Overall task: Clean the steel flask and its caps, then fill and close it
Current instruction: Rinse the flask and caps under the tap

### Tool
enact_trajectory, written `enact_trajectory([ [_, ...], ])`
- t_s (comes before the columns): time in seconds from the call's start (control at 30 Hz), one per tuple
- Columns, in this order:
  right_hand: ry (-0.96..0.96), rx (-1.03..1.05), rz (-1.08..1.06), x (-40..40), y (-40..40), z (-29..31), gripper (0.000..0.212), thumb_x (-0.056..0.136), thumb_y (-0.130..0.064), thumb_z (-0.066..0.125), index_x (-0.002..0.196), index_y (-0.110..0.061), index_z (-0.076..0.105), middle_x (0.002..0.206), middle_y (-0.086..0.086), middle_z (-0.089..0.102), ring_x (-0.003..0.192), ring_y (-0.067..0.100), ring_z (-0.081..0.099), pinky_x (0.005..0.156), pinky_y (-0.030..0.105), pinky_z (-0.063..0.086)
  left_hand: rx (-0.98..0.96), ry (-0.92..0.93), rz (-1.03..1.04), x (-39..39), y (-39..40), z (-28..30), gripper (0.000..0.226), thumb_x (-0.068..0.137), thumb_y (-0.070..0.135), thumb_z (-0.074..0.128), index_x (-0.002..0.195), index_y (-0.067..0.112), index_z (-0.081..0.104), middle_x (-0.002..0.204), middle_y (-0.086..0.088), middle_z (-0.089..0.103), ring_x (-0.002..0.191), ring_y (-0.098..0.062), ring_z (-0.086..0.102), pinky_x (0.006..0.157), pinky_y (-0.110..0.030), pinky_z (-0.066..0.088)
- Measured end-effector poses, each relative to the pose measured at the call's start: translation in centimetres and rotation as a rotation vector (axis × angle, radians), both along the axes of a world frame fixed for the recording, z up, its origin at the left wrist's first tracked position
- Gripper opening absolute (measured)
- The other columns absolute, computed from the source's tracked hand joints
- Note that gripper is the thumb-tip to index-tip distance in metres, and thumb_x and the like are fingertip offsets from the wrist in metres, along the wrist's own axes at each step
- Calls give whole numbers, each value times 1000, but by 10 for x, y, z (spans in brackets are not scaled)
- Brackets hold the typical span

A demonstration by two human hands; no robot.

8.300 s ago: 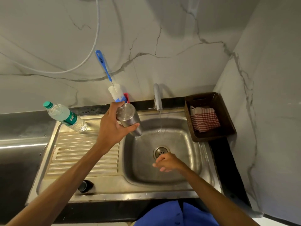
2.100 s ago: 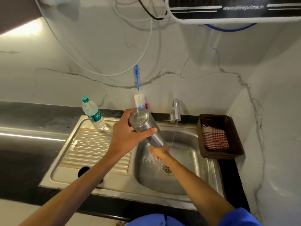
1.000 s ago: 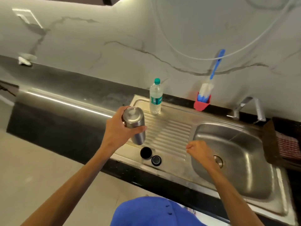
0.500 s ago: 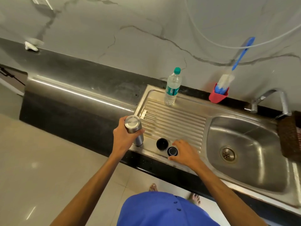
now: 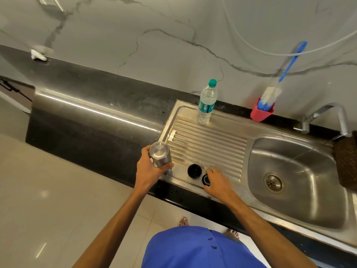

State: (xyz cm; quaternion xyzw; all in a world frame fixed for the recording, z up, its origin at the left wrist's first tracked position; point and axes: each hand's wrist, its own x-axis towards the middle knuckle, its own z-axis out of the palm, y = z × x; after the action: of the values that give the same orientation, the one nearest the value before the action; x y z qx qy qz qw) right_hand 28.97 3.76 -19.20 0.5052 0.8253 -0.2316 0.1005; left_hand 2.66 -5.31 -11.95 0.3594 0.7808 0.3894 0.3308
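Left hand (image 5: 148, 171) gripping the upturned steel flask (image 5: 160, 155) at the drainboard (image 5: 208, 144) corner, right hand (image 5: 217, 181) pinching the small black cap (image 5: 206, 179), larger black cap (image 5: 194, 171) just beside

The right hand (image 5: 217, 182) covers part of the small cap (image 5: 206, 179), so its grip is unclear. The left hand (image 5: 147, 171) hides the flask's (image 5: 160, 154) lower end. The basket (image 5: 346, 163) is cut off at the right edge.
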Motion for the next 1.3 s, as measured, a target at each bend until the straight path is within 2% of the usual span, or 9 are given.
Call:
enact_trajectory([
  [0.1, 48, 19, -39, 16, 7, 6, 58, 88, -39, 71, 138, -18, 52, 138, 5, 56, 115, 21, 58, 85, 29, 48, -104, 99, 81, 13, -15, -4, 86, 72, 38, 98, 139, 23, 47, 127, 7, 63, 108, -11, 63, 93, -33, 55],
  [0.23, 115, -21, -136, 49, 20, 17, 60, 87, -45, 70, 140, -24, 51, 135, 4, 53, 117, 26, 58, 88, 36, 48, -183, 130, 102, 43, -34, -8, 49, 85, 36, 88, 116, 22, 54, 101, 6, 68, 83, -3, 65, 72, -23, 53],
  [0.53, 395, -195, -404, 153, 59, 27, 45, 82, -44, 80, 114, -24, 56, 113, -2, 56, 99, 17, 58, 79, 30, 47, -119, 104, -11, 159, -7, -11, 23, 94, 38, 78, 107, 21, 68, 94, 9, 73, 88, -2, 70, 78, -23, 57],
  [0.63, 618, -416, -700, 195, 74, 35, 39, 85, -30, 83, 112, -19, 57, 114, 4, 61, 96, 18, 67, 67, 32, 63, -88, 79, -84, 210, 25, -5, 18, 94, 36, 78, 102, 22, 70, 89, 12, 74, 84, 2, 69, 73, -18, 53],
  [0.73, 931, -641, -1121, 236, 96, 38, 28, 90, -14, 78, 105, -8, 55, 119, 20, 60, 104, 30, 69, 65, 33, 65, -67, 75, -159, 261, 59, -1, 14, 92, 32, 80, 94, 22, 70, 84, 12, 74, 80, 3, 68, 70, -14, 51],
  [0.87, 1262, -896, -1523, 298, 136, 43, 23, 97, -22, 70, 110, -4, 62, 111, 21, 61, 93, 34, 65, 52, 27, 60, -48, 54, -223, 325, 99, -1, 11, 91, 28, 81, 90, 23, 71, 81, 11, 74, 77, 2, 68, 66, -7, 46],
  [1.03, 1405, -895, -1615, 357, 190, 39, 27, 94, -24, 71, 109, -3, 62, 117, 23, 60, 94, 34, 66, 65, 34, 61, -45, 39, -287, 394, 145, -6, 11, 90, 28, 82, 92, 22, 73, 81, 7, 75, 76, -10, 71, 72, -24, 54],
  [1.17, 1434, -908, -1592, 373, 219, 39, 33, 94, -28, 71, 117, -6, 65, 122, 21, 65, 107, 32, 65, 81, 38, 57, -52, 14, -312, 435, 174, -7, 11, 91, 30, 81, 93, 22, 73, 84, 9, 74, 80, -9, 71, 66, -9, 48],
  [1.3, 1435, -921, -1481, 375, 231, 39, 17, 92, -12, 73, 106, -4, 66, 114, 20, 68, 114, 34, 64, 99, 44, 56, -83, -21, -300, 458, 187, -9, 12, 92, 33, 81, 95, 23, 73, 87, 10, 75, 82, -4, 70, 67, -7, 48],
])
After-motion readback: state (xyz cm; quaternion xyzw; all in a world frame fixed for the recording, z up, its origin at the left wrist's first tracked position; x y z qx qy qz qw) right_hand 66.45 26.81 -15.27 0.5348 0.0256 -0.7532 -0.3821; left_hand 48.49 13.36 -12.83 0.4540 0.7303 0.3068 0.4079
